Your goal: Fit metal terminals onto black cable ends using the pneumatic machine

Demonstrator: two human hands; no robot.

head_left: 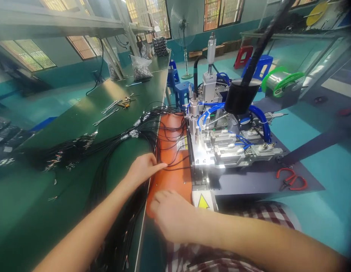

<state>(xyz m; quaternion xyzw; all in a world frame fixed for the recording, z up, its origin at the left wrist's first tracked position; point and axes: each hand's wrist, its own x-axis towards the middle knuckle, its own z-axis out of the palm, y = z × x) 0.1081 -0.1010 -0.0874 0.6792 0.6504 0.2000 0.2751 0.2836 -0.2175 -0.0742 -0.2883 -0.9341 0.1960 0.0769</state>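
Note:
My left hand [144, 169] is over the edge of the green table, fingers curled and thumb and finger pressed together at a thin black cable [175, 161]. That cable runs on towards the metal machine [220, 143]. Lower down, my right hand [172, 213] is closed above the orange plate [175, 185], slightly blurred; whatever its fingers pinch is hidden. A thick bundle of black cables [103, 166] with bare metal ends spreads over the green table to the left, and part of it hangs by my left forearm.
Wrenches [106, 116] and small tools lie farther up the green table [76, 117], near a clear bag of metal parts [141, 70]. Red-handled pliers [291, 180] rest on the machine's base. A black cylinder [242, 96] hangs over the machine, and a green reel [280, 81] stands behind.

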